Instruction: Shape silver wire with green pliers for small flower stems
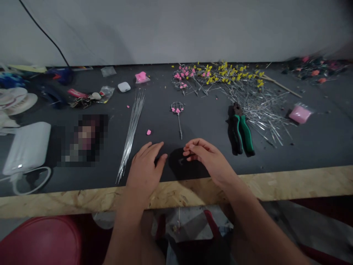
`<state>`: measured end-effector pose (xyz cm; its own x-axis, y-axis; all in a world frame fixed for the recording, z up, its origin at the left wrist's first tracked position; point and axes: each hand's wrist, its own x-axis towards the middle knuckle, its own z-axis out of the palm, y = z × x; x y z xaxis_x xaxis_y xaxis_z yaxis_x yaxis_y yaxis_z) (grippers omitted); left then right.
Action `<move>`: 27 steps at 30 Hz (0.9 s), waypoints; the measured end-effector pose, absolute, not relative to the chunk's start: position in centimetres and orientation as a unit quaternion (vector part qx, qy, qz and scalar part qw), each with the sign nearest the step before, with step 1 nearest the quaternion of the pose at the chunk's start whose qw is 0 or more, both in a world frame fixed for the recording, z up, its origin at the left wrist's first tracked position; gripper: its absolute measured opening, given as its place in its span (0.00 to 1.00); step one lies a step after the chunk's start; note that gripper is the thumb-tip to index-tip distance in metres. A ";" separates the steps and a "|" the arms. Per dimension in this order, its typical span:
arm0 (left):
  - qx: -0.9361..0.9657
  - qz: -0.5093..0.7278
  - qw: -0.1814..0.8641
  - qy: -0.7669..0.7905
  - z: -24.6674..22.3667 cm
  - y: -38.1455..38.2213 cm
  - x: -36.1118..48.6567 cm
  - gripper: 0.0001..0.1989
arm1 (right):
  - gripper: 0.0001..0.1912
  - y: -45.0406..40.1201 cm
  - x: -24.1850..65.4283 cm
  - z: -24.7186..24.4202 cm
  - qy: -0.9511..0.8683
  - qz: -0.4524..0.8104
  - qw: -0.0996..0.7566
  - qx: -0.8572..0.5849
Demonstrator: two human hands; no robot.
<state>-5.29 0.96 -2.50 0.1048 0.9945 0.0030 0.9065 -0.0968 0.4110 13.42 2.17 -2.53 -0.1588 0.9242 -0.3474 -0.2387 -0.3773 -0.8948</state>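
Observation:
My left hand [147, 163] lies on the dark tabletop with its fingers stretched out and holds nothing. It is just right of a bundle of thin silver wires [131, 132]. A small pink lump of clay [149, 132] sits beyond its fingertips. To the right, my right hand [205, 156] is raised slightly, thumb and fingers drawn together in a pinch. Whatever may be between those fingertips is too small to make out. Ahead of both hands lies a little wire racket shape [177, 108], with pink flowers on its round mesh head and a twisted handle pointing toward me.
Green-and-black pliers [240, 134] lie right, by a heap of wire pieces [264, 106]. Yellow-flowered wire pieces [234, 73] are behind. Pink clay packs [300, 113] lie right and at the back. A white power bank [27, 147], cable and keys [82, 101] occupy the left.

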 end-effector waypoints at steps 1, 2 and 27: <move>0.723 0.159 0.156 0.654 -2.5 1.1 -5.3 0.17 | 0.06 2.2 13.4 -2.5 -0.356 0.673 0.431 -0.485; 0.718 0.173 0.159 0.655 -2.6 1.3 -5.3 0.16 | 0.06 2.2 13.4 -2.6 -0.358 0.673 0.431 -0.484; 0.717 0.207 0.146 0.649 -3.2 2.5 -4.5 0.16 | 0.05 2.1 13.6 -2.5 -0.352 0.675 0.430 -0.486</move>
